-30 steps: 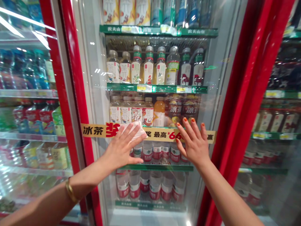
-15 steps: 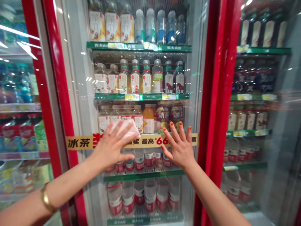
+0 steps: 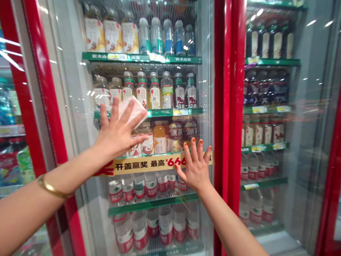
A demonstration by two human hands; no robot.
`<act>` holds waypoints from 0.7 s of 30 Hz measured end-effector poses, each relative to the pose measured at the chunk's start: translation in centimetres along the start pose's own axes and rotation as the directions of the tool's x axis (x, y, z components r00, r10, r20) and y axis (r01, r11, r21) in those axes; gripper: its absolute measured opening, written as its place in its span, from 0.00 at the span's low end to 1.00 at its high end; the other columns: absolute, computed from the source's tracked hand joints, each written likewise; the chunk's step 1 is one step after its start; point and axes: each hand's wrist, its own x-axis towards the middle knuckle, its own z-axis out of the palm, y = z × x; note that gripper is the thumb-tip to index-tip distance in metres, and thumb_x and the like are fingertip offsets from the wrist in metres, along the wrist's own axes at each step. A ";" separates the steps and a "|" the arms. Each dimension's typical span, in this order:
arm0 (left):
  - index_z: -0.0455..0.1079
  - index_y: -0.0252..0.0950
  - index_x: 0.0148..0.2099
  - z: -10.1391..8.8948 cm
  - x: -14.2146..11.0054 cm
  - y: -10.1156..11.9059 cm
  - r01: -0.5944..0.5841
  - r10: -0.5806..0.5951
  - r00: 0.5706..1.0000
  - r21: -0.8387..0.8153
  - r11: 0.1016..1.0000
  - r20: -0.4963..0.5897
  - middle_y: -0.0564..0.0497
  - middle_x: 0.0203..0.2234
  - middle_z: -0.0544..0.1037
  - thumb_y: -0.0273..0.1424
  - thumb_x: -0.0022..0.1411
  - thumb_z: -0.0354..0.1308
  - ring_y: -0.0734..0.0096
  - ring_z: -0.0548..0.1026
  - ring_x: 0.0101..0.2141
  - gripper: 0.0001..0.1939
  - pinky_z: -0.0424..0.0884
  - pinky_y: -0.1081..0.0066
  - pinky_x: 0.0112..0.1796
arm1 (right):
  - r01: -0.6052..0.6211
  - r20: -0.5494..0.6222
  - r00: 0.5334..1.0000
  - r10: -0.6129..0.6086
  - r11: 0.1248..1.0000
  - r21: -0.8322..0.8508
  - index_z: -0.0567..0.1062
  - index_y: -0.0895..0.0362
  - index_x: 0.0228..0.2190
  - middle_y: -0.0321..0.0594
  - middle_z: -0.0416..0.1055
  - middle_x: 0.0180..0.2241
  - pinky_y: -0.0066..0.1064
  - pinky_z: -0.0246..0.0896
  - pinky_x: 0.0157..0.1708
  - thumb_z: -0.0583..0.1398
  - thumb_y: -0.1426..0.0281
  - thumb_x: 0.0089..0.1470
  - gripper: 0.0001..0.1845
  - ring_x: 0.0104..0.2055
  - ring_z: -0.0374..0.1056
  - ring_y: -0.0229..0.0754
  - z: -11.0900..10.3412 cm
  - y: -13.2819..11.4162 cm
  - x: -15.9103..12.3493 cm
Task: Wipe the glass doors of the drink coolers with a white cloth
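Observation:
My left hand [image 3: 117,131] lies flat against the glass door [image 3: 77,89] of a drinks fridge, fingers spread, pressing a white folded cloth [image 3: 133,110] to the glass at the height of the second shelf. My right hand [image 3: 195,167] rests flat on the same glass lower down, fingers spread, over the yellow banner sticker [image 3: 149,164]. A gold bracelet [image 3: 49,187] is on my left wrist.
Behind the glass, green shelves [image 3: 144,58] carry rows of tea, juice and water bottles. Red door frames [image 3: 229,106] stand on either side. A second fridge [image 3: 269,117] with bottles is to the right, another to the left [image 3: 10,142].
My left hand has slid the cloth up the glass from the banner to the second shelf. My right hand stays on the banner. The view has turned to the right.

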 end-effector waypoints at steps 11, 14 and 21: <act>0.40 0.53 0.84 1.8 3.7 4.3 -0.398 0.404 0.911 -0.080 0.914 0.083 0.47 0.84 0.37 0.68 0.67 0.54 0.51 0.41 0.82 0.54 0.33 0.48 0.80 | 0.023 -0.050 0.999 -0.019 0.997 0.076 0.27 0.58 0.80 0.53 0.17 0.83 0.79 0.32 0.78 0.60 0.50 0.67 0.62 0.85 0.21 0.68 -0.2 0.5 -0.6; 0.39 0.50 0.84 2.0 6.2 4.4 -0.216 0.220 0.974 -0.074 0.974 0.057 0.43 0.83 0.30 0.67 0.69 0.53 0.44 0.34 0.82 0.54 0.32 0.40 0.79 | 0.014 -0.071 0.997 -0.007 0.996 0.091 0.25 0.55 0.80 0.51 0.14 0.83 0.79 0.37 0.77 0.57 0.48 0.68 0.61 0.85 0.19 0.67 0.0 0.9 -1.0; 0.56 0.51 0.80 2.3 8.2 7.8 -0.645 0.677 0.710 -0.210 0.735 0.193 0.50 0.82 0.47 0.64 0.70 0.55 0.58 0.47 0.81 0.46 0.43 0.51 0.80 | -0.015 -0.102 0.995 0.024 0.996 0.092 0.25 0.55 0.80 0.51 0.15 0.83 0.79 0.42 0.76 0.50 0.42 0.71 0.57 0.85 0.20 0.68 0.6 1.1 -1.7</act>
